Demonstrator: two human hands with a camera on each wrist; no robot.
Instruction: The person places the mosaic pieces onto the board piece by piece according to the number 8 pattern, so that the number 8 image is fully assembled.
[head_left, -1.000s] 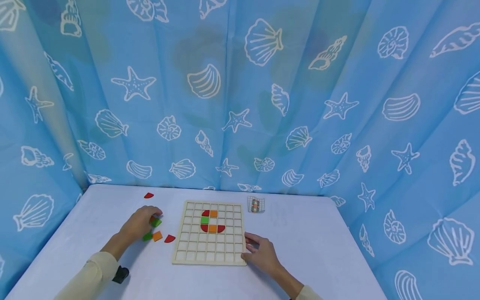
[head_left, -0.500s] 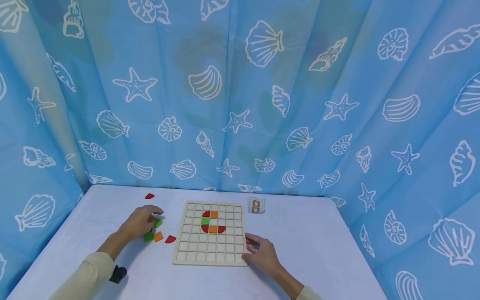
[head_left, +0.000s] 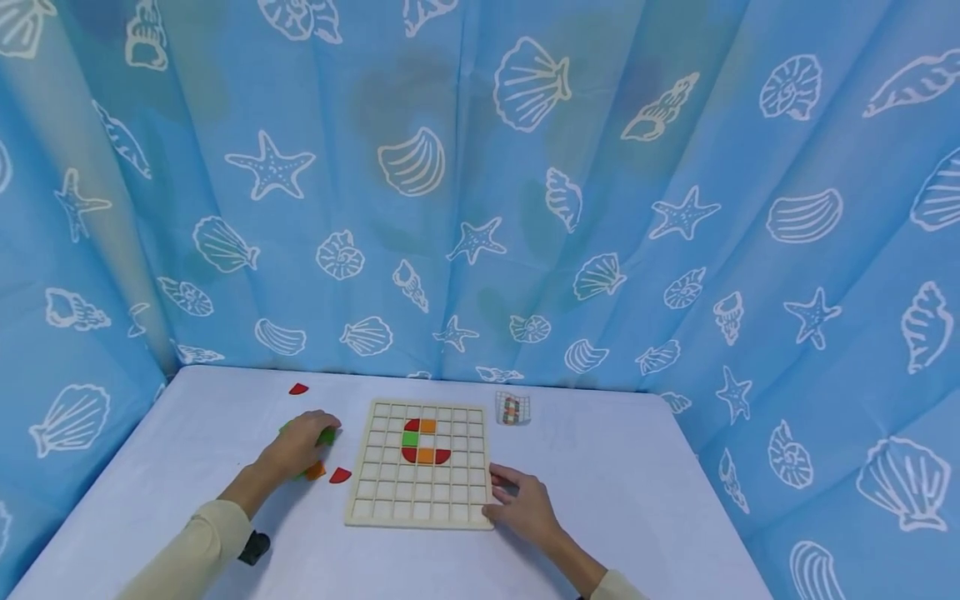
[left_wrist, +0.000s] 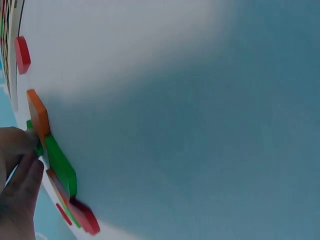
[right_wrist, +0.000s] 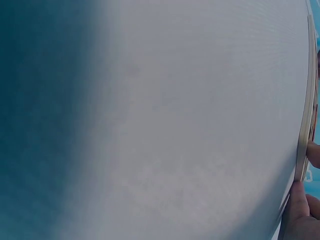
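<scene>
We see the left hand (head_left: 296, 447) among the loose pieces, left of the board; its thumb and fingers pinch a green piece (left_wrist: 40, 149), best seen in the left wrist view; just beside it lie a loose orange piece (left_wrist: 39, 114) and a second green piece (left_wrist: 61, 165), these two touching; past them we make out a red piece (left_wrist: 85, 216) and slivers of others, partly hidden, which we cannot count.

The right hand (head_left: 525, 507) holds the board (head_left: 420, 512) by its right edge, close to the near corner, thumb on the rim and fingers against the side; the board lies flat in the middle of the table (head_left: 622, 500).

In the board's cells we see three red quarters (head_left: 442, 457), two orange squares (head_left: 426, 457) and one green square (head_left: 410, 439); the left column runs red, green, red from far to near; the middle one has orange at each end of a bare cell; the right one has red in the near row only.

One stray red quarter (head_left: 340, 475) lies between the left hand and the board, another (head_left: 298, 389) near the far edge; a card (head_left: 512, 409) with a coloured pattern lies past the board's far right corner; behind hangs a blue curtain (head_left: 480, 292) with white shells and starfish.
</scene>
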